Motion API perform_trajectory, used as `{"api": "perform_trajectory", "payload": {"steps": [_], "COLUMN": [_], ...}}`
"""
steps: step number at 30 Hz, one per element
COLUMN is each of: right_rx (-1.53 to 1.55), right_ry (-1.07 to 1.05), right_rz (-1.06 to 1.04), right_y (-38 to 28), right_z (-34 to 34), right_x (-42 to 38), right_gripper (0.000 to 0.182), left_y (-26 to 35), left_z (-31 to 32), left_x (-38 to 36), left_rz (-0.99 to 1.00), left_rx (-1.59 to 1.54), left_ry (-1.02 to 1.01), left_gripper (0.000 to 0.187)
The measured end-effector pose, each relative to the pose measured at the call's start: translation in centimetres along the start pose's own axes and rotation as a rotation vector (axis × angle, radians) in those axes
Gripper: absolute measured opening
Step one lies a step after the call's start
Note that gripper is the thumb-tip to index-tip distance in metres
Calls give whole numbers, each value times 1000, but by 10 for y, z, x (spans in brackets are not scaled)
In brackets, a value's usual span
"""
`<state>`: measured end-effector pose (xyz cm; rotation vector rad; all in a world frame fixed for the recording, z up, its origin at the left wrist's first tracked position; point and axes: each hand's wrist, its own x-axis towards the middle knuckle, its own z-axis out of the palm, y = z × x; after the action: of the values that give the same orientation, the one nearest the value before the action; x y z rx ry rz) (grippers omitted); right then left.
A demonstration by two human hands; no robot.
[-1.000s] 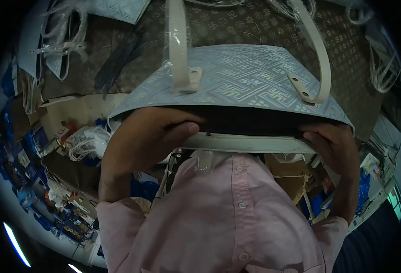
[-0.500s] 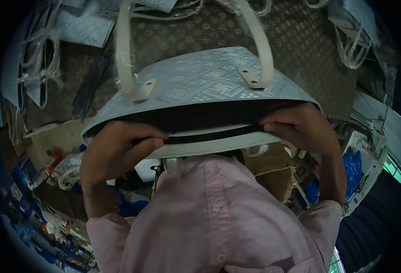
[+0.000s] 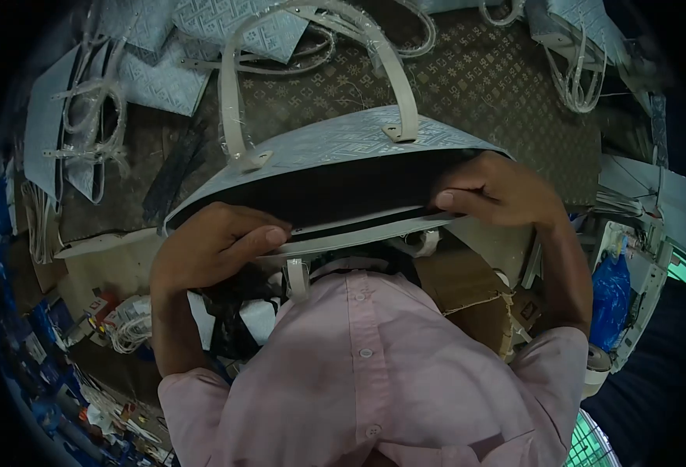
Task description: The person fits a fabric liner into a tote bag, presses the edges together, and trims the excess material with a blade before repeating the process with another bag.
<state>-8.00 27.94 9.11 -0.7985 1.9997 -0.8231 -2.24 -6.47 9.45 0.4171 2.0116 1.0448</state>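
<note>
A pale blue patterned handbag [image 3: 335, 153] lies in front of me with its dark mouth facing my body. My left hand [image 3: 214, 245] grips the near rim on the left, thumb outside and fingers reaching in. On the right, my right hand [image 3: 502, 191] holds the same near rim, its fingertips partly hidden inside the mouth. A white handle [image 3: 399, 78], with clear plastic wrap on part of it, arches up from the far side. The bag's inside is too dark to make out.
Several pale blue bag pieces [image 3: 160, 78] with wrapped handles lie on the brown patterned table cover [image 3: 475, 78]. A dark strip [image 3: 173, 175] rests at the left. Below the table edge are a cardboard box [image 3: 467, 284] and a blue plastic bag [image 3: 611, 292].
The handbag's far side has dropped lower and its handles have shifted toward each other. Both hands keep hold of the near rim. The view has shifted slightly.
</note>
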Motion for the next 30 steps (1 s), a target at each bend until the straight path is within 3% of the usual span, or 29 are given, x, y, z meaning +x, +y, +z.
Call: {"api": "perform_trajectory", "payload": {"steps": [3,5,6,8,9,11,13,17,19,20,22,25,27,30], "right_rx": [-204,-37,-52,-363,-365,-569,-620,-716,-723,-729,-699,-755,-775,-791], "right_ry": [-24,370,386,655,651,441,405,363,513,516,612,660,682,756], "right_rz": [139,-135,-148,-377,-389,-214,-172,-71,-108,-139,-3,-82,-102,-166], "right_y": [-8,-3,-3,2,2,-4,-14,-11,6,10,14,23,19,21], "right_z": [-9,-4,1,9,18,26,25,23,26,25,23,33,35,34], "right_x": [-13,-27,-27,-19,-10,16,24,16,6,-1,-13,-19,-21,-14], "right_gripper": [30,30,30,21,21,20,19,15,17,17,26,31,31,34], "left_y": [7,7,5,0,-4,2,14,-4,-9,-13,-20,-23,-27,-25], "left_z": [-8,0,4,8,13,12,15,11,8,6,7,11,4,-9], "left_x": [-18,-43,-50,-39,-32,2,27,24,4,-7,-20,-20,-14,-13], "left_rz": [-76,-13,43,118,173,218,228,152,78,22,14,-45,76,83], "left_rx": [172,249,302,412,503,425,512,697,698,686,716,758,821,812], "left_ry": [20,170,306,415,488,346,245,326,377,417,479,519,659,759], "left_gripper": [30,31,35,34,33,28,18,11,14,16,20,20,21,21]}}
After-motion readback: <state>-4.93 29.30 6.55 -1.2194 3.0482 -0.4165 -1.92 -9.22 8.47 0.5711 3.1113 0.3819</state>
